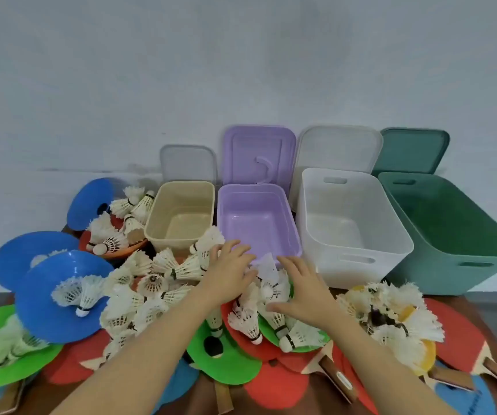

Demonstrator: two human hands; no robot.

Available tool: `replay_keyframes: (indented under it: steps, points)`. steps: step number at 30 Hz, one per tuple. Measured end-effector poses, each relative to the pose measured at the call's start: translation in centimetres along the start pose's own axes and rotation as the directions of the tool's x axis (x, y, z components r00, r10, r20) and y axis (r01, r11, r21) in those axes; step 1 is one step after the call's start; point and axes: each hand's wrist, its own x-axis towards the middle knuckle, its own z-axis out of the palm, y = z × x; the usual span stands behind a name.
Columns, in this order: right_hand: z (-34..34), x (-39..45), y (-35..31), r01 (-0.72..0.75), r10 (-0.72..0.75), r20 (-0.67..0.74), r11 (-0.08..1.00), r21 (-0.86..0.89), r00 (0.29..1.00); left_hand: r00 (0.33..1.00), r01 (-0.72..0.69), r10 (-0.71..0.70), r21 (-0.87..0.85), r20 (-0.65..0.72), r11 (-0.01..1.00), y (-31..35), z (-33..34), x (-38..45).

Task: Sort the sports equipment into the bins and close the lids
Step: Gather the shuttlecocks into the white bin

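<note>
While both forearms reach in from six o'clock, the scene reads so:
Left hand [231, 266]: palm down, fingers spread and straight on the shuttlecocks [163, 283], grasping nothing.
Right hand [304, 287]: palm down, fingers loose over the pile, released.
Shuttlecocks: feathered white cones, cork tips, heaped on flat discs [61, 295] from nine to three o'clock.
Bins: smooth plastic, rounded rectangles at twelve o'clock, namely beige bin [163, 232], purple bin [289, 232], white bin [361, 265], green bin [451, 265]; lids propped upright behind.

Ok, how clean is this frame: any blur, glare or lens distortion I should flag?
Head view: soft, even light, no glare or hard shadows; wide-angle bend bows the green bin and the floor edge; shuttlecocks at right and lower left smear; both hands, left hand and right hand, slightly soft.
</note>
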Motion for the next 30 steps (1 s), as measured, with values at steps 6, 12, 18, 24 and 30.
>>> replay_keyframes:
  steps: [6,12,18,24,30]
  points:
    - [2.0,0.0,0.1,-0.029,0.03,-0.108,1.0,0.004,0.994,0.998,0.052,-0.052,-0.001,-0.022,0.999,1.3,2.0,1.1]
    - [1.9,-0.6,-0.5,-0.058,0.075,-0.197,0.994,0.092,0.977,0.974,0.108,-0.145,-0.205,-0.175,0.973,0.9,2.6,1.6]
    - [-1.7,-2.0,-0.5,0.01,0.05,-0.35,0.986,0.167,0.935,0.919,-0.124,0.019,-0.241,-0.395,0.963,1.1,1.4,2.4]
    - [-7.3,-1.3,1.8,0.043,0.056,-0.468,0.979,0.198,0.882,0.862,-0.252,0.063,-0.318,-0.502,0.914,3.7,-1.8,5.8]
    - [-12.3,1.1,7.0,0.001,0.106,-0.518,0.979,0.203,0.849,0.859,-0.287,0.105,-0.302,-0.501,0.909,7.9,-2.7,11.4]
